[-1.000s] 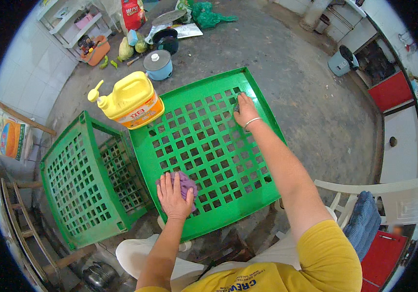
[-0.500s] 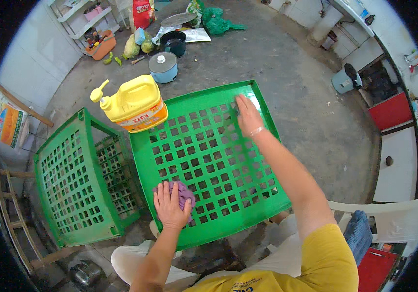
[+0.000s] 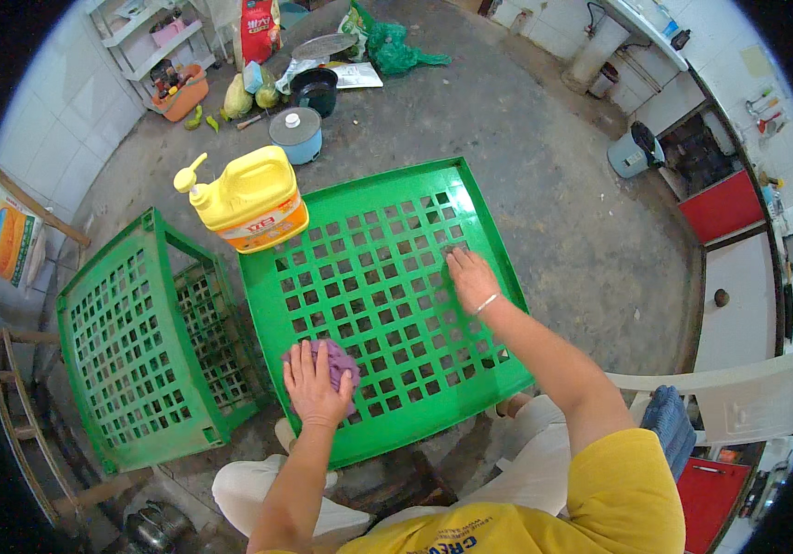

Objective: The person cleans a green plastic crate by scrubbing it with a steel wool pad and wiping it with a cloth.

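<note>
A green plastic rack panel (image 3: 456, 411) with a grid of square holes and a raised rim lies before me. Its surface looks wet and shiny toward the right. My left hand (image 3: 316, 388) rests on a bunched purple cloth (image 3: 347, 362) at the panel's near left, fingers over it and pressing it down. Out on the right half of the grid, my right hand (image 3: 475, 280) presses down with its fingers together. A bit of something dark shows under those fingertips, too small to make out. A yellow pump jug (image 3: 253, 198) stands on the panel's far left corner.
Beside the panel on the left stands another green rack (image 3: 133, 346), next to a wooden ladder-like frame (image 3: 22, 406). Beyond are a blue lidded pot (image 3: 296, 138), a black pot (image 3: 315, 90) and a green plastic bag (image 3: 405, 48). A white chair (image 3: 738, 402) is at right.
My right hand has come back from the far right corner toward the middle of the grid's right side. The left hand stays on the purple cloth; the view has shifted slightly.
</note>
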`<state>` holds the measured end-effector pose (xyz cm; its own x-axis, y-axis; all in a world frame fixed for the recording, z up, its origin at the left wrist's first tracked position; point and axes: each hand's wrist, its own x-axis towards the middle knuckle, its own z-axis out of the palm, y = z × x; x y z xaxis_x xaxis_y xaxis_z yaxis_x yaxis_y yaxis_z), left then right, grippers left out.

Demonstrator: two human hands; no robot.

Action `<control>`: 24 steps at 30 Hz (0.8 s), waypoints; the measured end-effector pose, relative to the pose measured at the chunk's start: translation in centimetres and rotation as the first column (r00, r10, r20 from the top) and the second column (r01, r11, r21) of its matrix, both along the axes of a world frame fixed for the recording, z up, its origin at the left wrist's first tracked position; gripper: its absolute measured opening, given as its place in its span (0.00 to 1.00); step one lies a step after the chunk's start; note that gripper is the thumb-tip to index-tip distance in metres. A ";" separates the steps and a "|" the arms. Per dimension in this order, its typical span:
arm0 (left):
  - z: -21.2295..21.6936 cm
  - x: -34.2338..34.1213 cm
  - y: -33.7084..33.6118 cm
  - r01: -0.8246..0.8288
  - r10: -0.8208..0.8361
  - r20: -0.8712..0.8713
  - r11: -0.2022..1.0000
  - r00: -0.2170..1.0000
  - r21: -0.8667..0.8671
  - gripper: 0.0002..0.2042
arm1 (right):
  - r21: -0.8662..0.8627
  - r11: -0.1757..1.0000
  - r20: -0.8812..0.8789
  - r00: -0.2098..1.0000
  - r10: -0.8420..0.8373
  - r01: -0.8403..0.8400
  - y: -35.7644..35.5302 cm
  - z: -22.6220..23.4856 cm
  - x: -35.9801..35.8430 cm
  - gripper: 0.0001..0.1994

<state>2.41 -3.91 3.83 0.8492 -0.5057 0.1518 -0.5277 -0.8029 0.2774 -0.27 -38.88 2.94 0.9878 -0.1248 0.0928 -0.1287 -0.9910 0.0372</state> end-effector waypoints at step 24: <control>-0.4 0.5 0.2 0.017 -0.017 -0.020 1.000 1.000 -0.015 0.32 | 0.330 0.930 0.349 0.895 -0.279 0.161 -2.5 -0.9 12.2 0.12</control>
<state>2.89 -3.70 3.48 0.8435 -0.5179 0.1423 -0.5354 -0.7896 0.2996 11.95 -41.36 2.04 0.8252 -0.4137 0.3847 -0.2907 -0.8948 -0.3388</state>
